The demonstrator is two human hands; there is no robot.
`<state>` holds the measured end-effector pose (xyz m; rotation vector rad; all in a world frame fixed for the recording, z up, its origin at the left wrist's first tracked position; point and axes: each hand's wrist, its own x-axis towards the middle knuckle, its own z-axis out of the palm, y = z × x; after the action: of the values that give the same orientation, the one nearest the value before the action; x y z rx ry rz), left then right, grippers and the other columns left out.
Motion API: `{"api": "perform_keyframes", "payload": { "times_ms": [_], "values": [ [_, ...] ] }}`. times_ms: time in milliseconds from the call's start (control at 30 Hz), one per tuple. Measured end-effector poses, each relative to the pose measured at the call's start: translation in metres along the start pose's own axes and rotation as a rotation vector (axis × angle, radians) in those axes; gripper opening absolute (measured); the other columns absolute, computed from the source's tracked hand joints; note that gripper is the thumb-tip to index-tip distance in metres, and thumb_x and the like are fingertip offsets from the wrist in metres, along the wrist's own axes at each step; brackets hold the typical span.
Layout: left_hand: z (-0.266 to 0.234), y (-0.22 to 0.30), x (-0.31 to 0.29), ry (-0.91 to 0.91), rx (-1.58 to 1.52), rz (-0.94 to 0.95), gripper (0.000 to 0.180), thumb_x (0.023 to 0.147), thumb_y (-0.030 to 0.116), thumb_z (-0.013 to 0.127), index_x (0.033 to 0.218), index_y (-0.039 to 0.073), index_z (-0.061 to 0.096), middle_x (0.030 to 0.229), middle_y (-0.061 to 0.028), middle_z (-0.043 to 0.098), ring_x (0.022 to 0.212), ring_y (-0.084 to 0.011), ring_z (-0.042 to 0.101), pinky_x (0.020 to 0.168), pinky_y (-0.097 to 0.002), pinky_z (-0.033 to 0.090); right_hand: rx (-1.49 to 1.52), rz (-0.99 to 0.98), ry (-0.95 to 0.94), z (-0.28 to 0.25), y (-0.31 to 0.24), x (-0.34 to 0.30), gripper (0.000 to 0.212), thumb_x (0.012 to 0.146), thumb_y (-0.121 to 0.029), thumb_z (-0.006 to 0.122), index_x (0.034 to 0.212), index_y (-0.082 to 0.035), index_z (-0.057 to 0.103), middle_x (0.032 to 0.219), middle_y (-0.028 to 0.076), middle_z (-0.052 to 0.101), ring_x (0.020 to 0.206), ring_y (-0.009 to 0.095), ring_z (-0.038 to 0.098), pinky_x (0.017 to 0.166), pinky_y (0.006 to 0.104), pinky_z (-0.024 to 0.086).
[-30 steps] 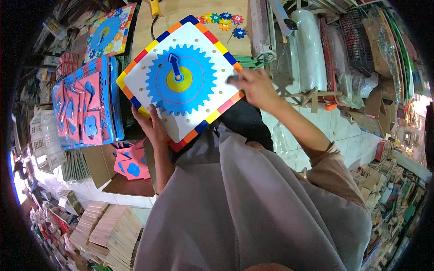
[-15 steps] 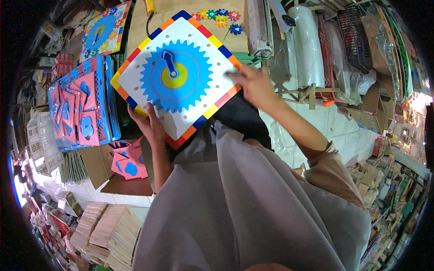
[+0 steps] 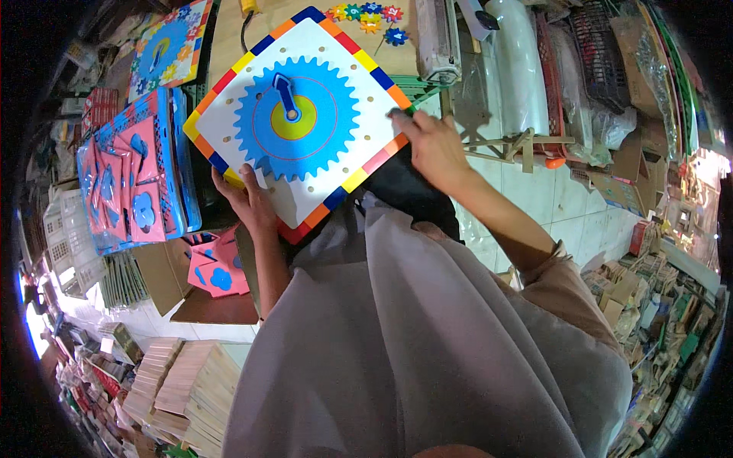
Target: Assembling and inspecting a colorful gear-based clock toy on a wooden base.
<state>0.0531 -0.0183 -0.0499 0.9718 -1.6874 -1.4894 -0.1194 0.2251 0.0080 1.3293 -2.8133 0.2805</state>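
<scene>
A square white board (image 3: 307, 200) with a multicoloured block border rests at the table's near edge, turned cornerwise. On it sits a large blue gear (image 3: 328, 145) with a yellow-green centre and a dark blue arrow pointer (image 3: 285, 95). My left hand (image 3: 250, 204) grips the board's lower left edge, thumb on the face and fingers beneath. At the right corner, my right hand (image 3: 437, 151) is closed with its fingertips by the border. Something small and dark shows at those fingertips, too unclear to name.
Small coloured gears (image 3: 371, 26) lie at the back of the wooden table (image 3: 294, 9). A similar gear board (image 3: 164, 57) stands at the far left. Below it, a blue crate (image 3: 181, 164) holds pink packets, beside a cardboard box (image 3: 217, 309). A clear plastic roll (image 3: 523, 69) stands at right.
My right hand has shifted slightly up along the board's right corner, its fingers now more closed. The board appears a little higher and tilted slightly differently. My left hand keeps its grip.
</scene>
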Motion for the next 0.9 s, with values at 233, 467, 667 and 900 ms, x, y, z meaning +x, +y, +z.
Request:
{"api": "perform_keyframes", "payload": {
  "times_ms": [233, 467, 667, 900],
  "values": [
    [0.001, 0.003, -0.003, 0.007, 0.002, -0.019, 0.065, 0.094, 0.024, 0.054, 0.140, 0.000, 0.015, 0.123, -0.0144, 0.043, 0.108, -0.0194, 0.046, 0.095, -0.0296, 0.036, -0.097, -0.019, -0.057, -0.008, 0.006, 0.001, 0.048, 0.076, -0.005, 0.054, 0.120, -0.022, 0.057, 0.085, 0.003, 0.054, 0.075, 0.021, 0.058, 0.067, 0.0382, 0.038],
    [0.004, -0.005, 0.001, 0.009, -0.038, 0.000, 0.066, 0.094, 0.025, 0.054, 0.140, 0.000, 0.015, 0.122, -0.0148, 0.043, 0.109, -0.0192, 0.045, 0.095, -0.0303, 0.036, 0.079, -0.155, -0.072, 0.005, -0.030, -0.030, 0.050, 0.073, -0.004, 0.053, 0.121, -0.018, 0.056, 0.091, 0.006, 0.054, 0.079, 0.021, 0.057, 0.070, 0.0365, 0.039],
    [0.000, 0.004, -0.003, 0.013, 0.050, -0.006, 0.067, 0.093, 0.026, 0.055, 0.140, -0.001, 0.015, 0.122, -0.0155, 0.043, 0.108, -0.0197, 0.046, 0.095, -0.0305, 0.036, -0.131, 0.068, -0.017, -0.002, 0.010, -0.009, 0.049, 0.074, -0.005, 0.054, 0.120, -0.020, 0.057, 0.081, 0.003, 0.053, 0.069, 0.021, 0.057, 0.062, 0.0381, 0.039],
    [0.002, 0.001, -0.004, 0.005, 0.000, 0.034, 0.066, 0.094, 0.027, 0.054, 0.139, -0.002, 0.017, 0.121, -0.0155, 0.045, 0.109, -0.0200, 0.046, 0.095, -0.0301, 0.035, 0.005, -0.026, -0.070, -0.006, -0.017, -0.025, 0.049, 0.074, -0.004, 0.053, 0.120, -0.021, 0.057, 0.086, 0.003, 0.054, 0.077, 0.022, 0.056, 0.070, 0.0380, 0.040]
  ]
}}
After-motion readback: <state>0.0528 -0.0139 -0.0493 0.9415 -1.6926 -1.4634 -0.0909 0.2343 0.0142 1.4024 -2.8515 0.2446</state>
